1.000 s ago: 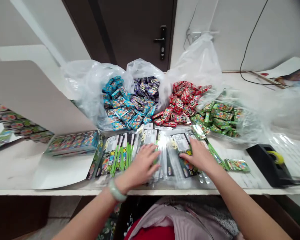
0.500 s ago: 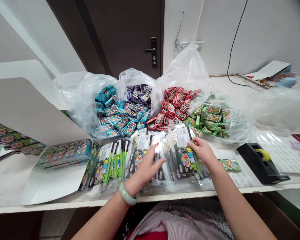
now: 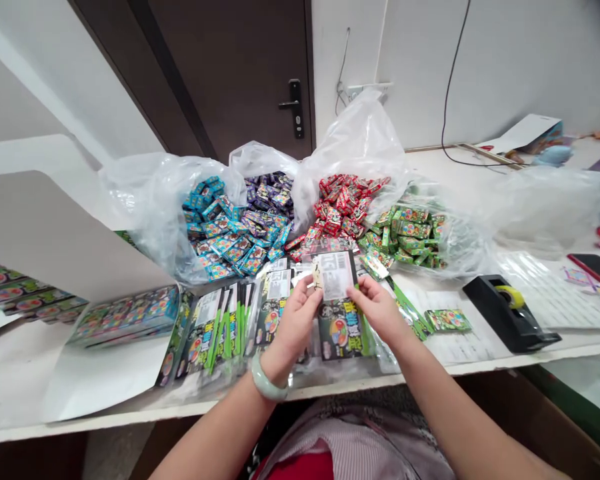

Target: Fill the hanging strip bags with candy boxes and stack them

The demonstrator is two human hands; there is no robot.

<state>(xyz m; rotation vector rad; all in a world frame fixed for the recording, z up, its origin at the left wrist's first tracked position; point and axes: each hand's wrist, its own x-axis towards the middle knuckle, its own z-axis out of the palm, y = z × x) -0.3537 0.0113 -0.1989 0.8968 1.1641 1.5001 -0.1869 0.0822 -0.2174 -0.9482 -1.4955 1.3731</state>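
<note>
Both hands lift one black-and-green blister card (image 3: 340,327) with a white barcode label at its top. My left hand (image 3: 294,325) pinches its left edge, and my right hand (image 3: 376,308) holds its right edge. A small cream paper tag (image 3: 317,275) sticks up by my left thumb. A pale green bangle (image 3: 269,385) circles my left wrist. Under my hands lies a row of similar cards (image 3: 220,333) in clear wrap. Behind them, open plastic bags hold blue (image 3: 215,230), purple (image 3: 267,207), red (image 3: 339,213) and green (image 3: 405,233) small packets.
A black tape dispenser (image 3: 505,313) stands to the right, and a few green packets (image 3: 447,321) lie near it. A white board (image 3: 60,233) stands at the left beside stacked boxed packs (image 3: 125,315). Papers, a phone and a crumpled plastic bag (image 3: 545,210) lie on the right. A dark door (image 3: 230,73) is behind the table.
Both hands have come together and lifted one card off the row, holding it up between them. The view has drifted, so the table appears shifted left and tilted.
</note>
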